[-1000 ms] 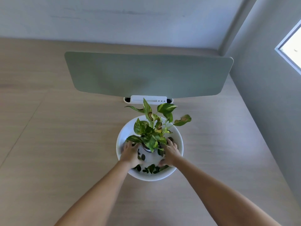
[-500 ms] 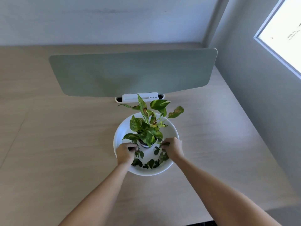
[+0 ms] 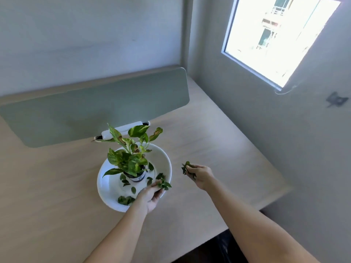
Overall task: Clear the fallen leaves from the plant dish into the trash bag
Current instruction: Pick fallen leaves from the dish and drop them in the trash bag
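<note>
Resting on your wooden desk [image 3: 218,133], the white dish [image 3: 165,164] holds a potted plant [image 3: 131,158] with loose leaves [image 3: 125,199] scattered round the pot. Your left hand [image 3: 151,195] sits at the dish's near rim, fingers pinching a clump of leaves. Your right hand [image 3: 199,174] hovers over the desk just right of the dish, fingers closed on a few more.

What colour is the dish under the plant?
White, plain with no pattern, seen in the head view: the dish holds the potted plant.
</note>
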Tool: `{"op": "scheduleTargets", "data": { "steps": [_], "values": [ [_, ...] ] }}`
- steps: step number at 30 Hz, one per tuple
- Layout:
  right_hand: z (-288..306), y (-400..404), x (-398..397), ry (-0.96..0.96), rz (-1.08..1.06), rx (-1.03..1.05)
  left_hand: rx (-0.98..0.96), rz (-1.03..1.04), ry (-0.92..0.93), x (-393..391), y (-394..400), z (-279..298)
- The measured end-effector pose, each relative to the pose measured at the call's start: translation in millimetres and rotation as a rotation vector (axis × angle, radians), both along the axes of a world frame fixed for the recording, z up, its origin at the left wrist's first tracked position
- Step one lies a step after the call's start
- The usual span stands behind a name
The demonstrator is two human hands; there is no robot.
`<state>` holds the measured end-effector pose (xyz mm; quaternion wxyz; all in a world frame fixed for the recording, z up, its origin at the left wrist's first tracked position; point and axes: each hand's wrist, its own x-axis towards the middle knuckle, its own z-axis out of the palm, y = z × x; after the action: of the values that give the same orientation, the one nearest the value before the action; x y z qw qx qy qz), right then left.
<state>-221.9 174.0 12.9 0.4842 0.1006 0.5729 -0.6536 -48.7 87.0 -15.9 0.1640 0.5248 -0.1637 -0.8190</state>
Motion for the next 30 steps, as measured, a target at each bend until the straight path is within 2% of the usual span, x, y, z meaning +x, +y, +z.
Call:
{"op": "scheduleTargets", "data": {
  "steps": [7,12,16,23,27,30],
  "values": [
    [-8,143,-78,-0.018,-0.122,0.054,-0.032,-0.212,0.061,-112,106,7],
    [-36,261,-120,-0.025,-0.298,0.165,0.01,-0.414,0.082,-180,207,-5],
    [-75,328,-125,-0.125,-0.37,0.255,0.081,-0.546,0.01,-207,279,-25],
    [-175,360,-104,-0.258,-0.494,0.404,0.109,-0.652,-0.245,-223,326,-116],
    [-233,361,-103,-0.299,-0.565,0.47,0.1,-0.71,-0.331,-237,331,-177],
    [-255,363,-105,-0.323,-0.558,0.485,0.113,-0.767,-0.383,-243,328,-203]
  ]
}}
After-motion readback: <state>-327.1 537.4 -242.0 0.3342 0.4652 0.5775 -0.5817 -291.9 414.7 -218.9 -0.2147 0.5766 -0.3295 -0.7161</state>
